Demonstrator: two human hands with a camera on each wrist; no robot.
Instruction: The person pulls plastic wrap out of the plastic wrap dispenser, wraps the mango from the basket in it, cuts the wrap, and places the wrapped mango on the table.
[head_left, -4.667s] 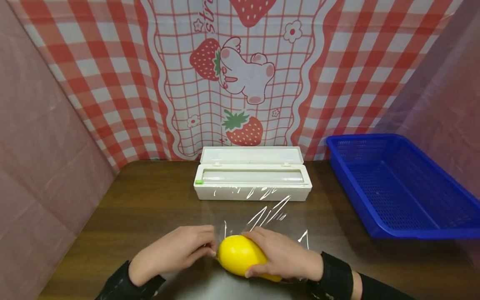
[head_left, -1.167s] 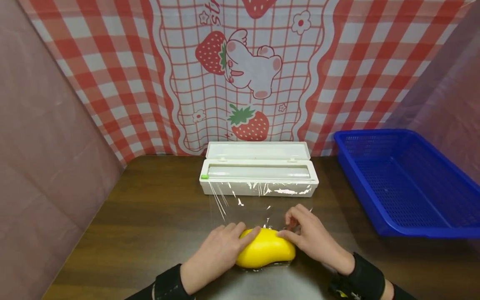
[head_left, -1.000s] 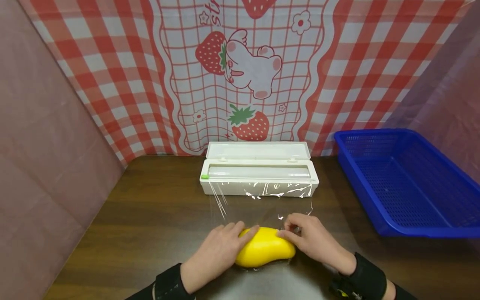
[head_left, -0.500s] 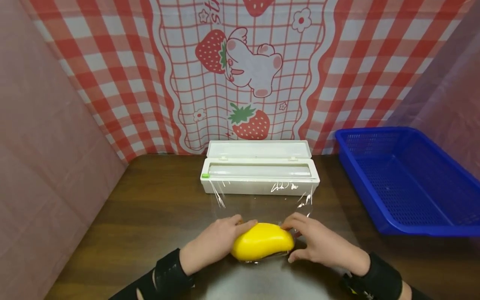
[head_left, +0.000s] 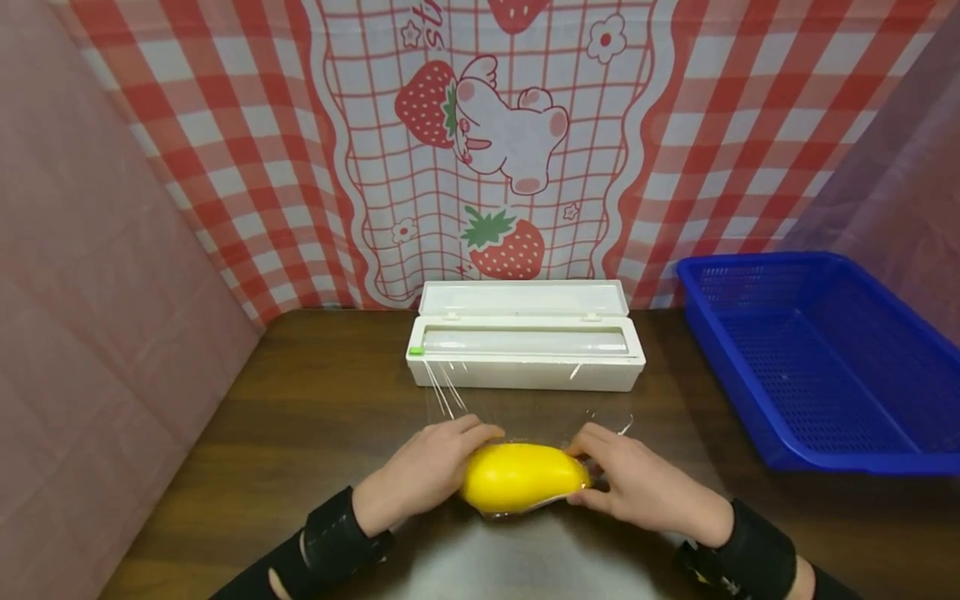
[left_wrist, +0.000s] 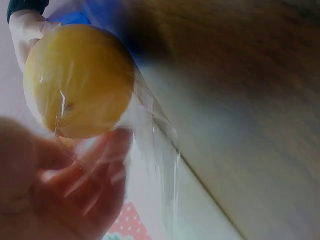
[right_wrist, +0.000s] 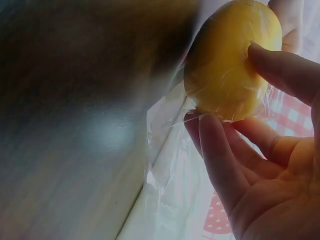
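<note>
Black bands [head_left: 337, 529] circle both wrists at the near side of the brown table [head_left: 300, 400]. Past them, a yellow mango [head_left: 525, 477] lies between the two hands, well apart from the table's far edge, its surface covered in creased clear cling film [left_wrist: 165, 185]. The right hand [head_left: 633, 479] grips the mango's right end, thumb pressed on its near side and fingers at its far side. The left hand [head_left: 427, 462] rests at the left end, fingers curled at the mango's far side with film running over them; whether that grip pinches the film I cannot tell.

The film runs on from the mango to a white cling-film dispenser [head_left: 525, 377] near the middle of the far edge, its lid [head_left: 523, 298] tipped back, a green slider [head_left: 416, 351] at its left end. A blue perforated plastic basket [head_left: 862, 461] sits toward the table's far right corner. Behind the far edge hangs a red-and-white checked strawberry-print cloth [head_left: 247, 150].
</note>
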